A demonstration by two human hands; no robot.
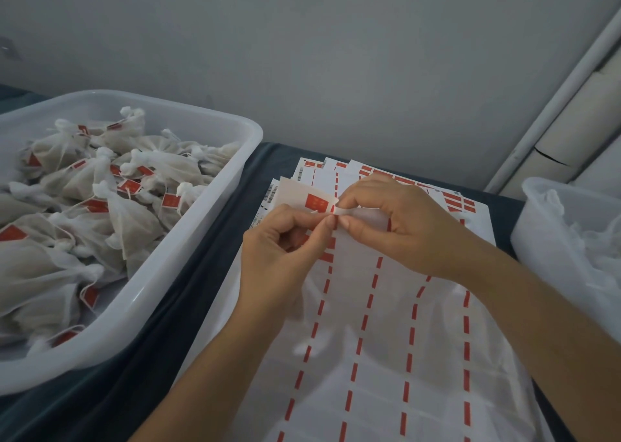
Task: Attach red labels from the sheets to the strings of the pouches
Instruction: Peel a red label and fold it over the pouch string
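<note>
Presently your left hand (282,240) and right hand (396,220) pinch one red label (317,203) between fingertips above the sheets (386,341), tub (188,267) of labelled pouches (134,220) alongside for reach.

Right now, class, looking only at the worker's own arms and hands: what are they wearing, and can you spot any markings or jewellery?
Both forearms are bare as far as the picture shows; no sleeves or cuffs come into view. The left hand and right hand wear no gloves. No rings, watch, bracelets or markings can be seen. The fingernails are short and look unpainted.
</note>
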